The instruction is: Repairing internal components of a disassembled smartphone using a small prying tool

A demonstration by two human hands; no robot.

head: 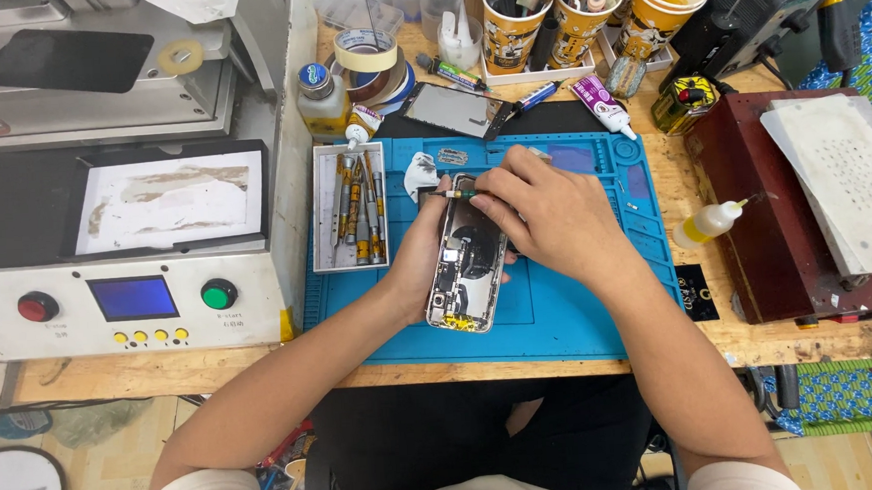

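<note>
The left hand [419, 261] is cupping the side of an opened silver smartphone with its back removed and its black and metal insides exposed [466, 265], fingers curled around the left edge and holding it tilted just above a blue silicone work mat [559, 313]. The right hand [544, 214] is closed around a slim screwdriver with a green and yellow band [460, 193], pinching it between thumb and fingertips and pressing its tip at the phone's upper end.

Left of the phone, a shallow grey rectangular tray [349, 208] is sitting on the mat's edge, holding a row of yellow-and-silver driver tools. Behind it a small clear bottle with a blue cap [320, 100] is standing beside stacked rolls of tan and blue tape [371, 63]. A detached dark phone screen [454, 108] is lying near the mat's back edge, and a white tube with a purple label [603, 105] is resting at an angle just beside it. Three yellow printed paper cups [583, 19] are holding tools along the back. A small squeeze bottle of yellow liquid [708, 224] is lying on its side to the right, against a dark red box [741, 189].

The mat is lying on a pale wooden bench [660, 348]. A white machine with a blue display, a red button and a green button [130, 296] is occupying the left side.
</note>
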